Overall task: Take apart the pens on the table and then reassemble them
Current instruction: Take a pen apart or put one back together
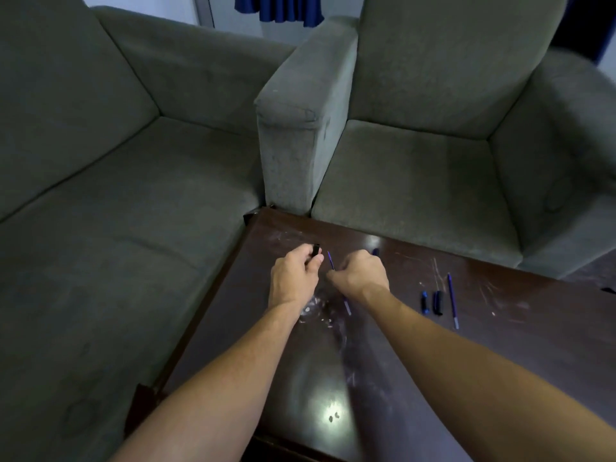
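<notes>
My left hand (295, 276) is closed around a short black pen part (315, 250) that sticks out past the fingers. My right hand (361, 273) grips a blue pen piece (375, 252) whose dark tip shows above the knuckles, and a thin blue ink refill (331, 260) pokes up between the two hands. A slim pale pen piece (347, 307) shows below the right wrist. Both hands hover over the far left part of the dark wooden table (433, 378). To the right lie a blue pen part (424, 302), a black pen part (439, 302) and a long blue refill (452, 300).
A grey-green sofa (126, 201) runs along the table's left edge, and a matching armchair (416, 175) stands behind its far edge. The tabletop is scratched and glossy with a light glare (333, 416) near me. Blue curtain (280, 8) hangs at the back.
</notes>
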